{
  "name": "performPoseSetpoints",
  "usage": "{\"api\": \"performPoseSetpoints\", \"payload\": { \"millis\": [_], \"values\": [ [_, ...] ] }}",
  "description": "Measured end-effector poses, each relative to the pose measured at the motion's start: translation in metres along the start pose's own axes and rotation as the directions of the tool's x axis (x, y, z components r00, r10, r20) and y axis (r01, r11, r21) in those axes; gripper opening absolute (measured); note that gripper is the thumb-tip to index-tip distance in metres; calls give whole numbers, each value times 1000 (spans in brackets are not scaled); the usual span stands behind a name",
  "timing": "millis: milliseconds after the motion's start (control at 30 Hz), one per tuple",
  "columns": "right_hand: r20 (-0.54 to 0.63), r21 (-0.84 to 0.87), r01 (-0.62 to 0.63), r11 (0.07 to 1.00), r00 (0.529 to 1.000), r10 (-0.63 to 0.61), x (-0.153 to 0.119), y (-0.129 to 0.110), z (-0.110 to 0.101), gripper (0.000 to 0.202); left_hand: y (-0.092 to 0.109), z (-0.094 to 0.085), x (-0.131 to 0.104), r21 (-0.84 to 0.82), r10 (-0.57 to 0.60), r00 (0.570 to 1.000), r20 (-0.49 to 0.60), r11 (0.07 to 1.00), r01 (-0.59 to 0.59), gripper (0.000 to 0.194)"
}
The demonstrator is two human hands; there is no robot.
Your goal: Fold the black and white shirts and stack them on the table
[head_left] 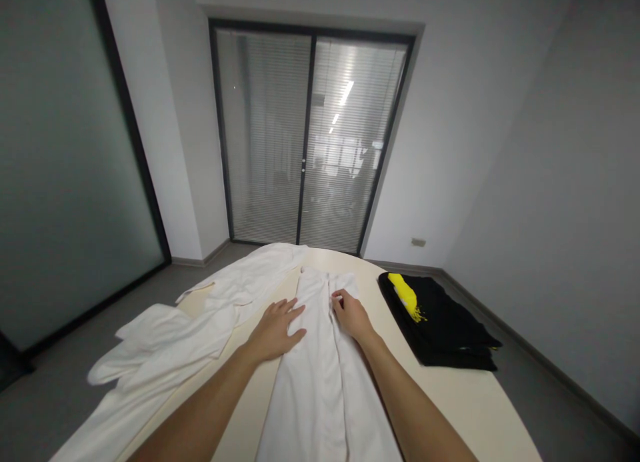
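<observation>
A long white garment lies lengthwise down the middle of the table, with a loose edge running along its length. My left hand rests on its left side, fingers spread and holding nothing. On the other side, my right hand has its fingers curled in a pinch at the lengthwise edge, near the garment's far end. Part of that pinch is hidden by the hand itself. To the left is a second white garment, spread loosely and rumpled, draping over the table's edge.
A folded black cloth stack sits at the right of the round cream table. On it lies a yellow fringed piece. Beyond stand glass panels with blinds, white walls and a frosted panel at left.
</observation>
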State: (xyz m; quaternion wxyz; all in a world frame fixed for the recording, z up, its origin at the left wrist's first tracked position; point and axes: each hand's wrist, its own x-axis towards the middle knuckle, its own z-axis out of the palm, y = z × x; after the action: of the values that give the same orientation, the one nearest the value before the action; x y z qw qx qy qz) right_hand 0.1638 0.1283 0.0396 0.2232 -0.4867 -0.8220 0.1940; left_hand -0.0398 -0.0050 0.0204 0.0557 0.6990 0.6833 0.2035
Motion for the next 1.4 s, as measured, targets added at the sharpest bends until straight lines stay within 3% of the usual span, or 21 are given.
{"api": "performPoseSetpoints", "payload": {
  "millis": [200, 467, 567, 700, 933, 1067, 1200, 1400],
  "values": [
    [19, -192, -59, 980, 998, 64, 13, -2, 1, 33, -1, 0, 1, -2, -4, 1000, -9, 1000, 4, 60],
    [-59, -339, -130, 932, 991, 117, 57, -8, -10, 41, -1, -2, 1, 9, 1, 1000, 8, 1000, -2, 61],
    [-30, -374, -113, 921, 993, 110, 71, -10, -11, 46, -2, -2, 1, -1, -2, 1000, 6, 1000, 2, 59],
    [22, -404, -121, 907, 990, 142, 83, -9, -6, 35, -2, -2, 2, 0, 0, 1000, -5, 1000, 0, 59],
    [-84, -388, -207, 898, 978, 189, 94, -10, 0, 34, -4, 0, 3, -3, 11, 1000, -13, 1000, -11, 59],
    [-22, -336, -117, 935, 993, 116, 92, -10, 3, 36, -6, 2, 5, -12, 14, 999, -35, 1000, -15, 60],
    [24, -295, -48, 954, 998, 58, 80, -10, -3, 40, -5, 1, 6, -46, -3, 992, -129, 999, -3, 61],
    [55, -328, -10, 945, 998, 30, 26, -13, -22, 28, 2, -3, 5, -85, 39, 978, -206, 995, -57, 35]
  ]
}}
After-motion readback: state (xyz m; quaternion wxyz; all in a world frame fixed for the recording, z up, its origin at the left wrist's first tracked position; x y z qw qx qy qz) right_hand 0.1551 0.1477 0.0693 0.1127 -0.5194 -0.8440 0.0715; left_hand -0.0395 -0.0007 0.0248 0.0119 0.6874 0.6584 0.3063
